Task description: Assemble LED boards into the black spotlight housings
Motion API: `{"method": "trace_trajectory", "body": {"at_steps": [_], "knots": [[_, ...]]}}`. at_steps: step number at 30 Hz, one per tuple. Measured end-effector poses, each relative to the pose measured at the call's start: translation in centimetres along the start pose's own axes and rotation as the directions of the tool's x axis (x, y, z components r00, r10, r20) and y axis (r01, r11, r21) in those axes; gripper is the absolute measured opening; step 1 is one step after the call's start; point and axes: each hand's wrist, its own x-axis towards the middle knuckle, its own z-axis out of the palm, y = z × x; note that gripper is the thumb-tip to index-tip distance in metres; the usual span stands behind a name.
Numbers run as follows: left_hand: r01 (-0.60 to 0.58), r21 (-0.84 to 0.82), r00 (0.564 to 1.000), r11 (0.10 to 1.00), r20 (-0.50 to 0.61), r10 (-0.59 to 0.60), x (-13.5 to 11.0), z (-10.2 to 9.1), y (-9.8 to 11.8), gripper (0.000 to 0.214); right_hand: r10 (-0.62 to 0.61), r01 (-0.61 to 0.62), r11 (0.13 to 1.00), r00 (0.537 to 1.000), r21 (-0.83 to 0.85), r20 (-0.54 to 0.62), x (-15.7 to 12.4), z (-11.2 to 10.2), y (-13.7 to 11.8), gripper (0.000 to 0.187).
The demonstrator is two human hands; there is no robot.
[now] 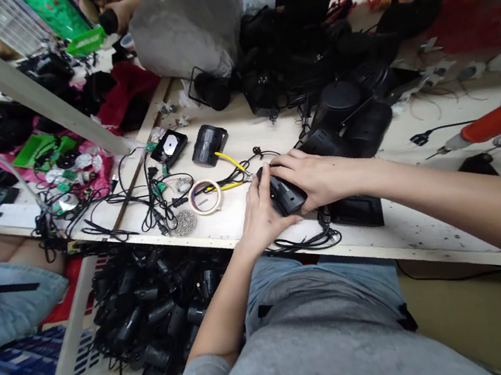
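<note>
Both of my hands are closed around a small black plastic housing [286,195] near the front edge of the pale workbench [411,231]. My left hand [259,215] grips it from the near left side. My right hand [313,175] lies over its far right side, fingers curled round it. A yellow wire [228,160] and black cables [305,242] run out from under my hands. A roll of tape [205,196] lies just left of my left hand.
Another black housing [209,144] and an opened one with a white part [169,146] lie farther back. A heap of black housings [330,65] fills the back. An orange-handled tool [494,122] lies at right. A white crate [65,372] of black parts stands below left. Another person's leg [14,297] is at left.
</note>
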Motion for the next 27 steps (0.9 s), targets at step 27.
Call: {"method": "trace_trajectory", "body": {"at_steps": [27], "knots": [[-0.164,-0.118,0.972,0.979,0.152,0.181,1.8,-2.5,-1.7,0.133,-0.016,0.031,0.995,0.986,0.09,-0.166,-0.7,0.9,-0.3,0.082]]}}
